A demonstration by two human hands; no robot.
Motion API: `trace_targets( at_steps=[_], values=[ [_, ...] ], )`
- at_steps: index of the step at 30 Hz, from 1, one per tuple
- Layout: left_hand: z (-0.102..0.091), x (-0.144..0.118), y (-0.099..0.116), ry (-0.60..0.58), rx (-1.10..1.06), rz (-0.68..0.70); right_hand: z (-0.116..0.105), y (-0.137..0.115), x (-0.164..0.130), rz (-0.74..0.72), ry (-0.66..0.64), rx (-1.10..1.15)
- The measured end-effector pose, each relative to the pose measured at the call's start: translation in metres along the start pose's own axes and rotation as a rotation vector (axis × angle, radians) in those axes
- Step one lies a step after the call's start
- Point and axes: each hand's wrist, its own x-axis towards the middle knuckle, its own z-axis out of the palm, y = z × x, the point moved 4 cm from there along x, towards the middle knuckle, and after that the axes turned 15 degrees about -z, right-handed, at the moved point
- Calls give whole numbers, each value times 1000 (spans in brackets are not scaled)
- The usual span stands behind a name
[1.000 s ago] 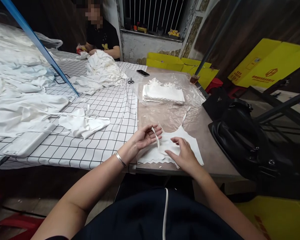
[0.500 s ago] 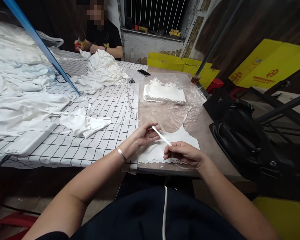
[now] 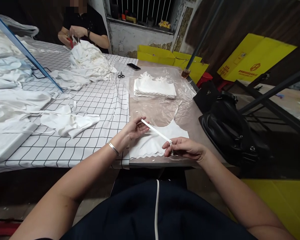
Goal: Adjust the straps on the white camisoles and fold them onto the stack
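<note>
My left hand (image 3: 133, 128) and right hand (image 3: 186, 149) each pinch one end of a thin white strap (image 3: 156, 131), fingers closed on it, stretched just above the white garment (image 3: 156, 143) on the surface (image 3: 165, 115). I think the strap is light, soft and limp; best held at the ends.

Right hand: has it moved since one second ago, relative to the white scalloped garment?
Yes. The right hand left the white scalloped garment's middle for its right edge, now pinching the narrow white strap taut.
</note>
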Motion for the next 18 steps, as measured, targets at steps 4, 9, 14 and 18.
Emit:
trace_targets(
  at_steps=[4,9,14,18],
  values=[
    [-1,-1,2,-56,197,-43,-1,-8,7,-40,8,-47],
    [-9,-9,11,292,963,295,-28,-41,47,-279,300,-58],
    [-4,-14,1,547,1622,652,-44,-62,90,-248,452,73],
    [-4,-10,-5,615,1762,634,-49,-85,111,-318,461,74]
  ],
)
